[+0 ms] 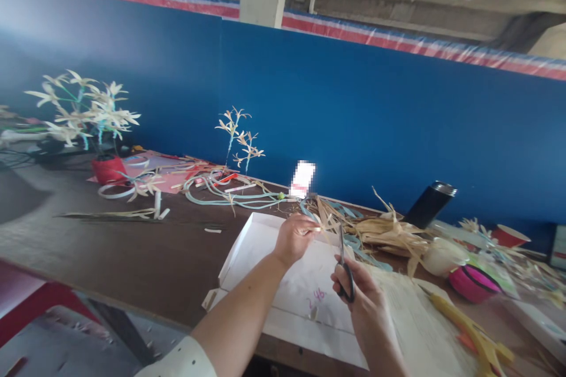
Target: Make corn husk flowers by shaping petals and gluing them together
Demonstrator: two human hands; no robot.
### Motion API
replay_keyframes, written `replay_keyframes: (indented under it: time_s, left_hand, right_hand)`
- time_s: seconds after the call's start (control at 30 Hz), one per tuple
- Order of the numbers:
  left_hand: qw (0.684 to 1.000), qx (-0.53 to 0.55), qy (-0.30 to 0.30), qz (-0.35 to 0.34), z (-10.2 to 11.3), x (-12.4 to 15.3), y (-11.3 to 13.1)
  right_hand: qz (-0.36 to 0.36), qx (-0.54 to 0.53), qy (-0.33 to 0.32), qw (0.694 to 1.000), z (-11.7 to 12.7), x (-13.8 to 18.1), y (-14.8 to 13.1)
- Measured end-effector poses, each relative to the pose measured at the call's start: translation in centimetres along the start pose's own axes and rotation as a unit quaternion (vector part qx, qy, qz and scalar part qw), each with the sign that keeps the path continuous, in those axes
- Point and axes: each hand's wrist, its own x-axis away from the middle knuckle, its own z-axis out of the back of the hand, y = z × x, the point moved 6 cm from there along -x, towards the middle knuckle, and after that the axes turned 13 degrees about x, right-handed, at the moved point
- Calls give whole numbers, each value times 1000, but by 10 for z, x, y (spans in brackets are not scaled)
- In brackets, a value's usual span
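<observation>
My left hand is over the white cardboard tray, its thumb and fingers pinched around a small pale strip that looks like dried corn husk. To its right, my right hand grips a pair of scissors by the dark handles. The scissor blades point upward, close to the strip; whether they touch it I cannot tell. Purple handwritten marks and a small pale scrap show on the tray. Just behind my hands lies a bundle of dried husks.
A hot glue gun with a yellow body, a pink bowl and a dark bottle are on the right. A phone leans against the blue partition. Husk flowers in a red pot stand left, near coiled pale-blue strips.
</observation>
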Motion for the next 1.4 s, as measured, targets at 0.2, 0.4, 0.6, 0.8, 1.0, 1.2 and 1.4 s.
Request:
replay_keyframes:
  time_s: [0.2,0.4,0.6,0.8,1.0,1.2,1.4]
  left_hand:
    - [1000,-17,-9,1,0,-1,1]
    - [1000,-23,-2,-13,1,-1,1]
    - [999,-28,18,-31,2,-1,0]
    - [999,-35,30,-22,4,-3,-1]
    - [999,-1,38,-9,8,-5,0]
    - [994,56,35,89,6,-3,-16]
    - [952,199,58,226,5,-2,-24]
  right_hand:
    - [14,-2,16,1000,0,0,-1]
    - [-4,-18,46,999,8,1,0]
    - [-42,-4,66,997,20,11,4]
    - [-72,29,44,996,17,22,18]
    - [-66,32,31,997,11,25,27]
    - [-59,48,18,997,14,22,34]
    - [-54,31,4,998,17,21,40]
